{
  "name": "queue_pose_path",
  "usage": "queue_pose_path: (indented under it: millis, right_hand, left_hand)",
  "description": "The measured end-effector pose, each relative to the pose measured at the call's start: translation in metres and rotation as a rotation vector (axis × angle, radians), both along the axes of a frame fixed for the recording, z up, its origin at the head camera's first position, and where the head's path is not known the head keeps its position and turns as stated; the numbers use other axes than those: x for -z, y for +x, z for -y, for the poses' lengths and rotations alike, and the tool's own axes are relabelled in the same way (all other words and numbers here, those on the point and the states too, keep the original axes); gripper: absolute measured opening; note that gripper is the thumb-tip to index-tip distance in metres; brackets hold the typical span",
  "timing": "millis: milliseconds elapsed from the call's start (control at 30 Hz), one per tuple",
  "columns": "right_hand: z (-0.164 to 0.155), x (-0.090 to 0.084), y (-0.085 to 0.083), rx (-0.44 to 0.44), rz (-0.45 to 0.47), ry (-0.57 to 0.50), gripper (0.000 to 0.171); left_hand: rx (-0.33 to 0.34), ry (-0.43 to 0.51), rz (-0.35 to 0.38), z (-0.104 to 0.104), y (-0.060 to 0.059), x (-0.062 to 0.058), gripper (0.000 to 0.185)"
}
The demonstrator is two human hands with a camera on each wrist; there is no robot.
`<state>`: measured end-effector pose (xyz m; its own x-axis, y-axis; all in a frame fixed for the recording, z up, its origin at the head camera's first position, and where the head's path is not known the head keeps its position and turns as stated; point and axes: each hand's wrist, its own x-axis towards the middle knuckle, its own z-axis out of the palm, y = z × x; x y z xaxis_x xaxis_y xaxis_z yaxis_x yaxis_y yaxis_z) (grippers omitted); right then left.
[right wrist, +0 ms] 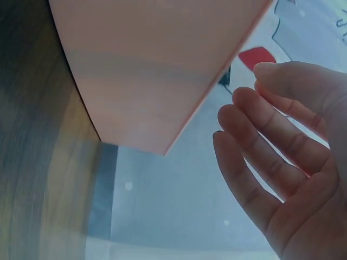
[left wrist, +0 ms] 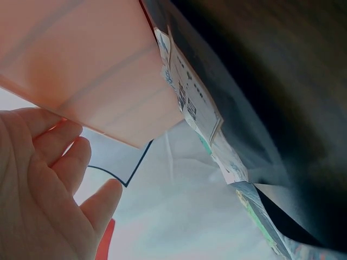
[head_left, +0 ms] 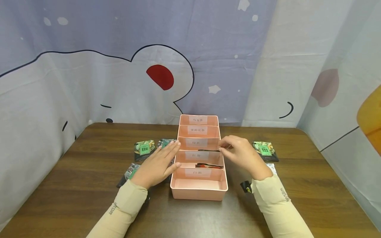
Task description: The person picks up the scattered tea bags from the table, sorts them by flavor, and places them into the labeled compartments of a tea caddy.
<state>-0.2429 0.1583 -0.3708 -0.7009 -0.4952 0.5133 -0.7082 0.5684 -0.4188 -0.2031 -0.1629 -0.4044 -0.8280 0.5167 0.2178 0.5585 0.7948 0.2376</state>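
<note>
Two beige sleeves are seen entering from the lower edge of the head view, one at lower left and one at lower right, and between them, at the centre of the frame, a pink divider box [head_left: 198, 185] is set on the brown wooden tabletop [head_left: 74, 195]. The box is split into five compartments running away from the camera, each marked by a white label with small characters.

The left hand [head_left: 157, 163] is laid flat against the left wall of the box, fingers straight and held together, the fingertips reaching level with the third compartment from the front; nothing is gripped by it. In the left wrist view the same fingers are shown relaxed beside the pink wall.

The right hand [head_left: 242, 155] is placed at the right rim of the box, level with the second and third compartments from the front. Its fingertips are drawn together over a thin dark packet [head_left: 209, 150] whose edge is seen just inside the rim; whether the packet is actually pinched cannot be told. In the right wrist view the fingers are seen loosely curved next to the box wall.

A red-and-dark packet [head_left: 206, 165] is lying in the second compartment from the front.

Several tea packets are scattered on the tabletop: a green-labelled one [head_left: 144, 148] at centre left, another partly hidden under the left forearm [head_left: 130, 173], and a green-labelled one [head_left: 265, 150] right of the right hand.
</note>
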Motion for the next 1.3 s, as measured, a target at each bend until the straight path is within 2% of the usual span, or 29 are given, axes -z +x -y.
queue_pose_path:
  millis: [200, 367, 633, 1100, 1300]
  right_hand:
    - [-0.014, -0.003, -0.005, 0.076, 0.002, -0.029, 0.006]
    - [-0.031, -0.005, -0.011, 0.179, 0.004, -0.023, 0.005]
    - [-0.062, 0.001, -0.020, 0.342, 0.114, -0.043, 0.010]
    - [-0.100, 0.016, -0.024, 0.618, 0.211, -0.121, 0.025]
    - [-0.112, 0.020, -0.024, 0.713, 0.342, -0.124, 0.038]
  left_hand:
    - [0.004, 0.001, -0.005, 0.000, -0.001, 0.001, 0.070]
    - [0.006, 0.005, -0.004, 0.001, -0.001, 0.002, 0.070]
    - [0.001, -0.003, 0.001, 0.001, -0.002, 0.002, 0.071]
    - [-0.004, -0.008, 0.006, 0.001, -0.001, 0.003, 0.071]
    - [-0.002, -0.004, 0.002, 0.000, -0.001, 0.002, 0.071]
